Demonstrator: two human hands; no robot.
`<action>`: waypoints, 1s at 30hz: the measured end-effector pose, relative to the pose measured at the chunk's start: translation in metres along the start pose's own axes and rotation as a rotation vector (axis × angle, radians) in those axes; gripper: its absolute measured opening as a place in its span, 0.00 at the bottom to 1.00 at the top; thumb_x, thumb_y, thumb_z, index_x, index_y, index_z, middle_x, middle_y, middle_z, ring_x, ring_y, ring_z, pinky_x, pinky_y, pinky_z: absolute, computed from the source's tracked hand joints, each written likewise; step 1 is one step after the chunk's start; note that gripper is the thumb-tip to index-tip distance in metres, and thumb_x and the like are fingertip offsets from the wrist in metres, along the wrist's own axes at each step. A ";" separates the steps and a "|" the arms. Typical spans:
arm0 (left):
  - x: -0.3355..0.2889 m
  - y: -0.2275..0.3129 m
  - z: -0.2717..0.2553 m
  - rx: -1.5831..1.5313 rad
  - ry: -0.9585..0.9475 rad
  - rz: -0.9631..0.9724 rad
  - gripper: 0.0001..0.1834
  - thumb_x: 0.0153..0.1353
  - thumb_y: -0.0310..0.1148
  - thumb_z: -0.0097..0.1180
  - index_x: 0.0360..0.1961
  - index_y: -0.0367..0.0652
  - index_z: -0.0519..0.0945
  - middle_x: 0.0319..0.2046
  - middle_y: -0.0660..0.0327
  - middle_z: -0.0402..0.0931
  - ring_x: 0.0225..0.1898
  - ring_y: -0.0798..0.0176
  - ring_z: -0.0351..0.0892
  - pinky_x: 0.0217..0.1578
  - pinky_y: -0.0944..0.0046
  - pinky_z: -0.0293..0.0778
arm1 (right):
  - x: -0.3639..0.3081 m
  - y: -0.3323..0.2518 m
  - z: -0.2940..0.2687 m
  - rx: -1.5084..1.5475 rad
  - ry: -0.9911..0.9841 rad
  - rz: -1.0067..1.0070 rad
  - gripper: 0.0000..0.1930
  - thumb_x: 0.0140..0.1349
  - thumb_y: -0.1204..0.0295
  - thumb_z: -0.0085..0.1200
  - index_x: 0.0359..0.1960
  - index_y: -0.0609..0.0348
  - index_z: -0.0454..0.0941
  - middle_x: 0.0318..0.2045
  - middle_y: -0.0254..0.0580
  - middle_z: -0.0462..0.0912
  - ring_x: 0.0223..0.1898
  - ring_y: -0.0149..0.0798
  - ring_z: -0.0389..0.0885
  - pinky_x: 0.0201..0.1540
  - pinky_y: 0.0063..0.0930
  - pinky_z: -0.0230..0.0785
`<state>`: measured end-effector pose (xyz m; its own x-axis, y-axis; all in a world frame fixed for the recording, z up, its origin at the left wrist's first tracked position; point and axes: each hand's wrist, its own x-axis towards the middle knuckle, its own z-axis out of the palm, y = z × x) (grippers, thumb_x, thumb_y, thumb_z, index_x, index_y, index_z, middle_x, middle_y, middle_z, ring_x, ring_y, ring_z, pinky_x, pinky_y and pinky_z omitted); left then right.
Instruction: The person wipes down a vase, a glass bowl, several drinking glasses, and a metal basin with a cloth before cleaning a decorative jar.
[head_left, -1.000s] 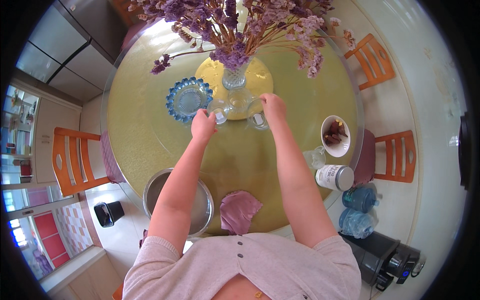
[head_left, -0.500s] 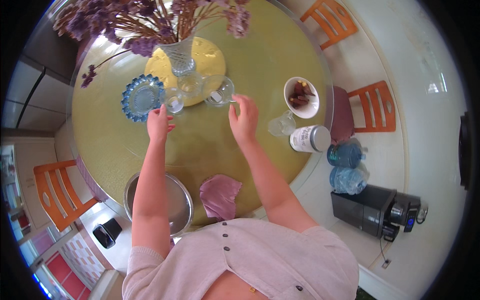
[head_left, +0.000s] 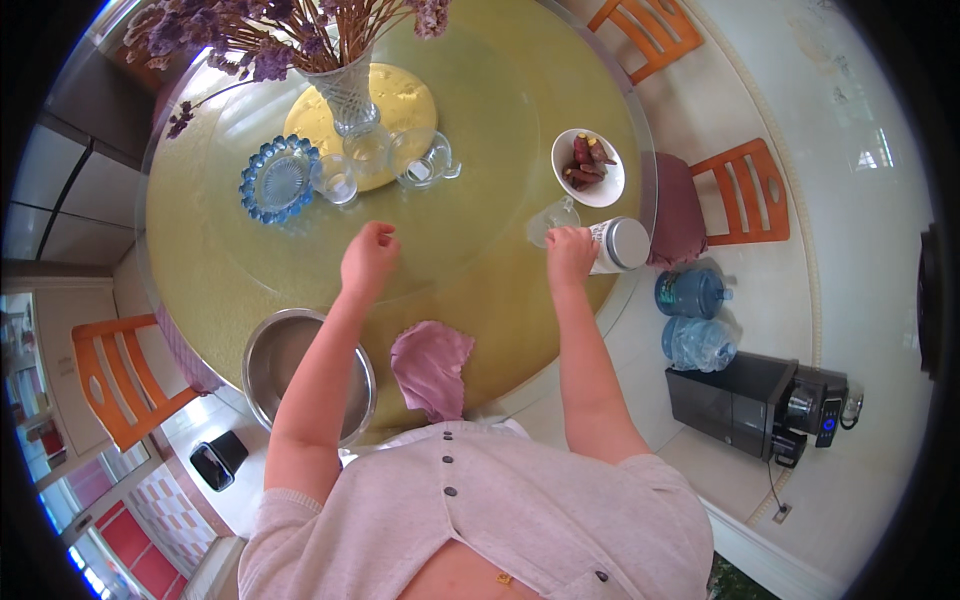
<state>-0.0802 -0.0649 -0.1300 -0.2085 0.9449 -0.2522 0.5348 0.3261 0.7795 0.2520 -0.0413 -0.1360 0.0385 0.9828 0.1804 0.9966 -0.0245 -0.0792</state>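
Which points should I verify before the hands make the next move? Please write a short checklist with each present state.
1. Left hand free: ok, nothing is seen in it.
2. Right hand has a firm grip on the clear cup: cannot tell, the fingers hide the contact.
3. White jar well apart from the right hand: not ok, it is right beside it.
4. Jar's grey lid on: ok.
5. Glass mug apart from both hands: ok.
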 end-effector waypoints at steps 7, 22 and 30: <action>-0.069 0.038 0.020 0.050 -0.070 0.308 0.29 0.46 0.32 0.63 0.53 0.44 0.72 0.53 0.54 0.74 0.48 0.51 0.77 0.46 0.57 0.73 | -0.038 -0.057 -0.066 0.210 0.155 -0.378 0.04 0.48 0.70 0.59 0.27 0.45 0.82 0.29 0.24 0.80 0.40 0.34 0.74 0.46 0.38 0.57; -0.169 -0.023 -0.074 -0.713 -0.012 0.239 0.42 0.44 0.36 0.74 0.58 0.38 0.63 0.53 0.57 0.69 0.58 0.60 0.68 0.58 0.58 0.65 | -0.085 -0.191 -0.108 1.287 -0.183 -0.380 0.15 0.60 0.70 0.57 0.48 0.58 0.76 0.47 0.37 0.79 0.44 0.32 0.75 0.46 0.27 0.67; -0.243 -0.062 -0.078 -1.636 -0.145 -0.427 0.35 0.59 0.51 0.59 0.60 0.40 0.64 0.54 0.56 0.71 0.53 0.58 0.74 0.53 0.54 0.73 | -0.127 -0.257 -0.074 1.359 -0.664 -0.225 0.14 0.69 0.66 0.48 0.44 0.65 0.77 0.41 0.39 0.82 0.43 0.28 0.77 0.49 0.21 0.67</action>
<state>-0.1262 -0.3166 -0.0725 0.0173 0.8288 -0.5593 -0.8975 0.2595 0.3567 -0.0035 -0.1738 -0.0665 -0.5069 0.8540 -0.1173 0.1435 -0.0506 -0.9884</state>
